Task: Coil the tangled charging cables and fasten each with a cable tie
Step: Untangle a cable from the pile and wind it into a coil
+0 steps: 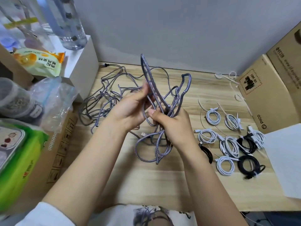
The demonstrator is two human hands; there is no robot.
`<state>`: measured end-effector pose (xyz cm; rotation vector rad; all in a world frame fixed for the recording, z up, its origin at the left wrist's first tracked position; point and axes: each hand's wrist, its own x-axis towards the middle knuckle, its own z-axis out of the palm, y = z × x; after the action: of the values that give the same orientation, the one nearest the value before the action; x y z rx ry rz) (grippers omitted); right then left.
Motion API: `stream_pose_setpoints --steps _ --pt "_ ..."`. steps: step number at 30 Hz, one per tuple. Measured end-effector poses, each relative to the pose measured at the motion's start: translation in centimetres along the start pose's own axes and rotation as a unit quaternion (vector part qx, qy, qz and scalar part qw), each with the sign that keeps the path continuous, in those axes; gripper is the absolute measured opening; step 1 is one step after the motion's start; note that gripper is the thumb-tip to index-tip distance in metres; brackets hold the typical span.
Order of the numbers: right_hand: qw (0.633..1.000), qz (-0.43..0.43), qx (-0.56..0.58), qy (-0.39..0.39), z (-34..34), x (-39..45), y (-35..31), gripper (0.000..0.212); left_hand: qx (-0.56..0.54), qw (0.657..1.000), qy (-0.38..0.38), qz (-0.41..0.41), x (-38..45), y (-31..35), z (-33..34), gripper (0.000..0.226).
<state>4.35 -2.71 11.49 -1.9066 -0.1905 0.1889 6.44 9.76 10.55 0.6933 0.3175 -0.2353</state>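
Snagging is our worry in the head view: pull a loop too hard and the knot tightens. Our left hand point(130, 106) pinches a strand and our right hand point(172, 124) clenches a bunch of the braided grey cables point(156, 98), raised above the wooden table point(146, 181). More grey tangle lies left; tied white and black coils point(228, 144) rest right.

braided cables point(156, 95): woven cloth sheath, grey-blue and white, matt, rough
coiled cables point(227, 165), right side of the table: smooth plastic jackets, white or black, slight sheen
table point(146, 181): pale wood-grain top, matt
boxes point(267, 88) at the right edge: brown cardboard, matt
bag point(53, 98) at the left edge: clear, crinkled, glossy plastic
bottle point(68, 23), far left corner: clear, glossy
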Motion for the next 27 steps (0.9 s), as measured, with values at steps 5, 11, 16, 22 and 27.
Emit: stream_pose_setpoints --steps 5,11,16,22,27 --pt "0.995 -0.037 0.040 -0.083 -1.7 -1.7 -1.5 0.022 -0.080 0.992 0.098 -0.020 2.1 2.0 -2.7 0.058" --pt "0.979 -0.075 0.126 -0.143 -3.5 -2.7 -3.5 0.038 -0.036 0.990 0.128 -0.036 3.4 2.1 -3.5 0.050" --pt "0.976 -0.060 0.135 -0.157 -3.8 -3.0 -3.8 0.046 0.200 0.950 0.237 0.031 4.2 1.2 -5.1 0.038" --pt "0.983 -0.031 0.126 -0.131 -3.7 -2.8 -3.3 0.028 0.347 0.873 0.325 0.107 5.0 1.2 -7.1 0.040" --pt "0.984 -0.025 0.124 -0.125 -3.7 -2.7 -3.1 0.032 0.262 0.899 0.339 0.090 6.0 1.6 -8.2 0.031"
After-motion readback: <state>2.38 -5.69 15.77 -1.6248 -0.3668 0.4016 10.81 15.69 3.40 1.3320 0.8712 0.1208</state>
